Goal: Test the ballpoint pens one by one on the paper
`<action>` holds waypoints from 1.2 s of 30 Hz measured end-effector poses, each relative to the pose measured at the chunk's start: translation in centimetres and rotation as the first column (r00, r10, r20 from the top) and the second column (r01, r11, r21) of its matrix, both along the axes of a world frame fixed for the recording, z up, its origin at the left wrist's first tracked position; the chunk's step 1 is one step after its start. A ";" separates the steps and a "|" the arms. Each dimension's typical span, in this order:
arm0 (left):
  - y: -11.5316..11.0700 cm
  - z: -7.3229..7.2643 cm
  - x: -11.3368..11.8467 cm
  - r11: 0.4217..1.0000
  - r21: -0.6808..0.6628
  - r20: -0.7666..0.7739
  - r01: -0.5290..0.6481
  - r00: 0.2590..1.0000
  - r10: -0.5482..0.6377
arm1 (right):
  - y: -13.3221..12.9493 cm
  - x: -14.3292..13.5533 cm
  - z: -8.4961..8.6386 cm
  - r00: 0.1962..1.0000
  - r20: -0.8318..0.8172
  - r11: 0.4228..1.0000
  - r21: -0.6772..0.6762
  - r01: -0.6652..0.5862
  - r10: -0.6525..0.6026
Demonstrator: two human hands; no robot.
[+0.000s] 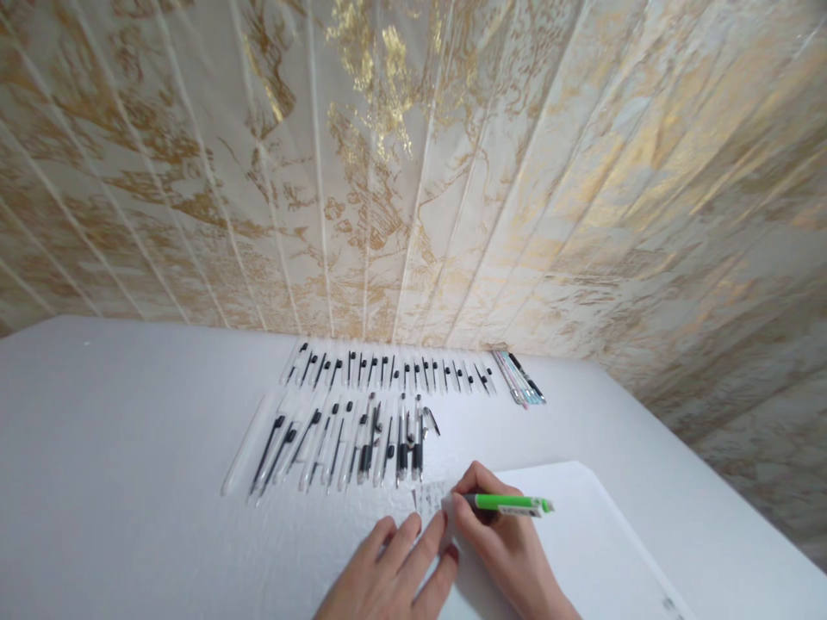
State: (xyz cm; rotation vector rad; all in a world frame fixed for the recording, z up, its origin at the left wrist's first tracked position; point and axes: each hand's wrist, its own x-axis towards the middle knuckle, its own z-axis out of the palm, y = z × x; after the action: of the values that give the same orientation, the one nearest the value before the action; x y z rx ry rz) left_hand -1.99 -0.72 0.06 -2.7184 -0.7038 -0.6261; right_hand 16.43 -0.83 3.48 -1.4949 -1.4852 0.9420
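Observation:
My right hand (pixel 504 538) is closed round a green pen (pixel 507 501), its back end pointing right and its tip hidden behind the fingers. Beneath that hand lies a white sheet of paper (pixel 575 517), with small dark writing (pixel 432 497) near its upper left corner. My left hand (pixel 401 573) rests flat with fingers spread at the left edge of the sheet, close to the writing. Just beyond it stretches a row of clear pens with black parts (pixel 336 443), several of them with dark grips.
A second row of clear pens with black caps or refills (pixel 388 370) runs along the back of the white table (pixel 129 448). At its right end lie several coloured pens (pixel 520 379). Gold-patterned panelling (pixel 368 172) rises behind the table.

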 end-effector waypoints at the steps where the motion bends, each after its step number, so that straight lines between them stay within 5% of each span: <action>1: -0.1 -0.6 0.1 1.000 -0.001 0.014 -0.011 1.000 0.011 | 0.0 0.0 0.1 1.000 -0.004 1.000 0.001 -0.002 0.002; 7: -0.3 -2.5 0.5 0.999 -0.019 0.028 -0.032 0.999 0.032 | 0.2 -0.2 0.4 1.000 -0.010 1.000 0.001 0.000 0.000; 17: 0.2 2.2 -0.5 0.999 0.043 -0.053 0.018 0.998 -0.016 | 0.1 0.0 0.2 1.000 0.022 1.000 0.003 0.001 -0.001; 31: 0.2 1.7 -0.4 1.000 0.018 -0.056 0.015 0.998 -0.014 | -0.1 -0.2 0.4 0.999 0.029 1.000 0.007 0.018 -0.018; 36: -0.1 -0.6 0.1 0.998 -0.061 -0.006 -0.016 1.000 0.015 | -0.1 -0.3 0.3 1.000 0.009 1.000 0.000 -0.001 0.001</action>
State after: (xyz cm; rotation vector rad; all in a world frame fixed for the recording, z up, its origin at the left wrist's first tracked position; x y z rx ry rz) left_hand -1.90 -0.79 -0.52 -2.7670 -0.7539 -0.6028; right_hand 16.11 -0.88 3.82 -1.5003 -1.4925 0.9365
